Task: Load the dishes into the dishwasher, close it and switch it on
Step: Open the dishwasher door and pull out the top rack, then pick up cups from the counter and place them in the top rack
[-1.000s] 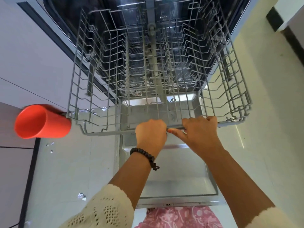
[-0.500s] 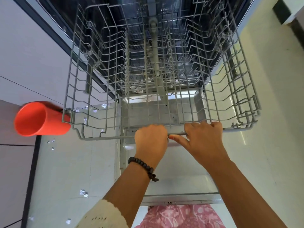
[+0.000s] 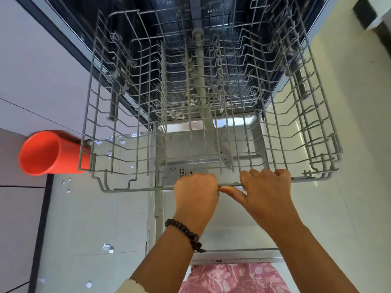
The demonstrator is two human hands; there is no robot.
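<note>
1. The grey wire rack (image 3: 211, 115) is standing drawn out of the dishwasher (image 3: 135, 34), hanging over the lowered door (image 3: 228, 235); nothing is sitting in it.
2. My left hand (image 3: 195, 197) is curling over the rack's front rail, gripping it, with a dark bead bracelet (image 3: 183, 231) sitting on the wrist.
3. My right hand (image 3: 265, 193) is gripping the same rail just beside the left, fingers hooking over the top and thumb lying under it.
4. An orange cup (image 3: 48, 153) is lying on its side at the rack's left corner, mouth facing me.
5. Foil scraps (image 3: 108, 248) are lying scattered on the pale floor (image 3: 88, 218).
</note>
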